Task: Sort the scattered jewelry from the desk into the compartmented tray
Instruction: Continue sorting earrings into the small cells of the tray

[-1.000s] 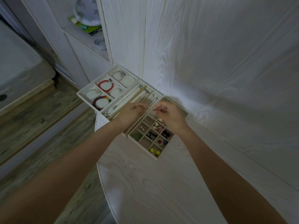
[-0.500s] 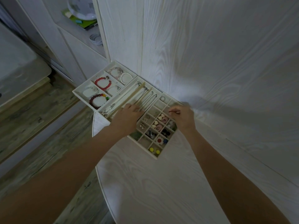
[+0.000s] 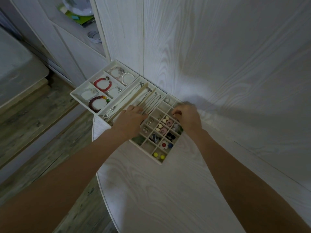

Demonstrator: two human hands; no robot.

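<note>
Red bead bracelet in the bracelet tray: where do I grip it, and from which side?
Judging by its pose, come straight down from above: the red bracelet lies flat as an open ring between tray walls. Pinch one stretch of beads on its near-left arc, away from the small charm at the top.

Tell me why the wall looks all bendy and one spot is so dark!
Head view: the wide-angle lens curves the wall and desk edge; light is dim, a soft shadow lies beside the right hand, whose far edge is slightly blurred.

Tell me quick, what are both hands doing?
Left hand: open, resting on the necklace tray.
Right hand: fingers curled; pinching something cannot be told.
</note>
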